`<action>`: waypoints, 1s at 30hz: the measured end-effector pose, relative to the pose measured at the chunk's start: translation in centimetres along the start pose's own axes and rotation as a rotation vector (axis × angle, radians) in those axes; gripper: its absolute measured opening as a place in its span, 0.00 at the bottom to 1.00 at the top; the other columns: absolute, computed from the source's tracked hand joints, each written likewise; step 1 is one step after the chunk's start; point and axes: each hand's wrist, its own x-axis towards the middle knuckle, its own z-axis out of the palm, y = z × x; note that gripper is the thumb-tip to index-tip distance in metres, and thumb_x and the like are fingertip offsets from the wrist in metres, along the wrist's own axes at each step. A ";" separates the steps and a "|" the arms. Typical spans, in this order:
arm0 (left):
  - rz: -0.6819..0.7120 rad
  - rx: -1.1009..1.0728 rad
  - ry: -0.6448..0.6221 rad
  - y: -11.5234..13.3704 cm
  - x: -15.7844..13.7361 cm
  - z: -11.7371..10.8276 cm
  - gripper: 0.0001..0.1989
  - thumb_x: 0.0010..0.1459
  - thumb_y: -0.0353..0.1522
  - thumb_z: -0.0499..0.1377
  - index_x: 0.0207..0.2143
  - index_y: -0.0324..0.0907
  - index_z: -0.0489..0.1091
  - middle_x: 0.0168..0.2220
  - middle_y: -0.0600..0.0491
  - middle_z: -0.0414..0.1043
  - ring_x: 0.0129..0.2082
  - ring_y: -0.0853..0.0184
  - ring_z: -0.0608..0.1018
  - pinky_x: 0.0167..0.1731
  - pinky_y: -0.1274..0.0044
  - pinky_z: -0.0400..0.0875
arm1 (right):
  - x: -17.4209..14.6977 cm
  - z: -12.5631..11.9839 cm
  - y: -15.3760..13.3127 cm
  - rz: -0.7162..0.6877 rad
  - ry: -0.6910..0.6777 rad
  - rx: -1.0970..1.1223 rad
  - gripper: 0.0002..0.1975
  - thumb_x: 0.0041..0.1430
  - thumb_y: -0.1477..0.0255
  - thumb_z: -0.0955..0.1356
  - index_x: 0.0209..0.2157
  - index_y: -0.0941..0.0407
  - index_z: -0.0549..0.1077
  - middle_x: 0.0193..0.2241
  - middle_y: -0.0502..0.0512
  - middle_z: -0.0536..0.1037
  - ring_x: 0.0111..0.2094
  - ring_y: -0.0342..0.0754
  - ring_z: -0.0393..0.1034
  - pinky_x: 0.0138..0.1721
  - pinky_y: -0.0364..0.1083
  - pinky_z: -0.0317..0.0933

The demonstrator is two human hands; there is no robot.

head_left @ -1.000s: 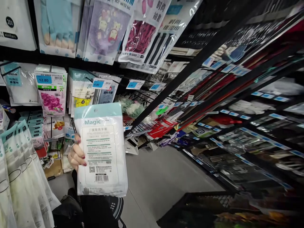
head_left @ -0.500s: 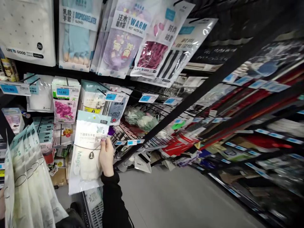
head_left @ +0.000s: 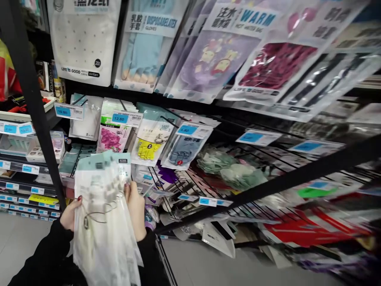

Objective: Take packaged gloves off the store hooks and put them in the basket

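Note:
Several clear packets of white household gloves [head_left: 102, 234], with pale teal tops, hang upright in a fanned bunch before me. My left hand [head_left: 70, 214] is closed on the bunch's left edge, thumb in front. On the other side, my right hand [head_left: 136, 207] grips the right edge, thumb over the packet there. Motion smears the print on the packets. Just beyond my hands, a packet of yellow gloves [head_left: 149, 145] and a packet of grey-blue gloves [head_left: 186, 149] hang from shelf hooks, beside a pink packet [head_left: 112, 135].
Overhead hang larger packets: light blue latex gloves [head_left: 143, 51] and purple hot water bags [head_left: 217, 59]. A black shelf post [head_left: 32, 91] stands at left, and a slanting black bar [head_left: 268, 180] crosses the right. Price tags [head_left: 189, 130] jut from the hooks. Grey floor [head_left: 202, 266] shows below.
The single glove packet in my right hand has come together with the bunch in my left. Both hands are now at the bunch's sides. The view has swung left.

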 end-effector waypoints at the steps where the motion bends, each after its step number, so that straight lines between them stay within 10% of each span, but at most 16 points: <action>1: 0.003 -0.002 0.011 -0.1 0.2 0.2 0.13 0.44 0.32 0.66 0.34 0.35 0.73 0.31 0.48 0.77 0.35 0.57 0.78 0.38 0.67 0.71 | 0.0 0.4 0.0 -0.006 -0.062 0.100 0.14 0.60 0.66 0.56 0.36 0.58 0.67 0.21 0.53 0.70 0.22 0.47 0.64 0.24 0.42 0.53; 7: 0.052 0.038 0.070 0.2 -0.5 1.0 0.14 0.35 0.33 0.71 0.25 0.36 0.75 0.23 0.50 0.77 0.26 0.59 0.78 0.30 0.74 0.72 | 1.3 -0.1 1.9 0.041 -0.311 0.654 0.17 0.57 0.59 0.58 0.37 0.57 0.68 0.33 0.56 0.74 0.34 0.49 0.69 0.36 0.45 0.63; 14: 0.156 0.170 0.052 -0.1 -1.4 1.5 0.13 0.43 0.36 0.68 0.30 0.36 0.76 0.30 0.46 0.79 0.31 0.59 0.79 0.33 0.74 0.71 | -2.0 -3.2 -1.0 -0.031 -0.359 0.208 0.19 0.50 0.60 0.66 0.40 0.58 0.70 0.30 0.56 0.76 0.31 0.52 0.69 0.32 0.46 0.61; 18: 0.135 0.175 0.095 -0.2 -1.5 1.4 0.16 0.38 0.38 0.70 0.29 0.36 0.76 0.27 0.47 0.79 0.27 0.62 0.79 0.28 0.77 0.71 | -2.8 -2.0 -0.9 0.112 -0.377 0.386 0.18 0.52 0.62 0.66 0.42 0.58 0.71 0.36 0.58 0.77 0.36 0.53 0.71 0.38 0.48 0.63; 30: 0.136 0.232 0.363 2.1 -2.4 -3.3 0.16 0.37 0.30 0.69 0.32 0.35 0.75 0.24 0.47 0.78 0.27 0.55 0.80 0.25 0.75 0.74 | 0.0 -6.8 3.8 0.239 -0.093 0.865 0.20 0.48 0.61 0.70 0.41 0.56 0.69 0.44 0.60 0.75 0.46 0.54 0.68 0.45 0.50 0.64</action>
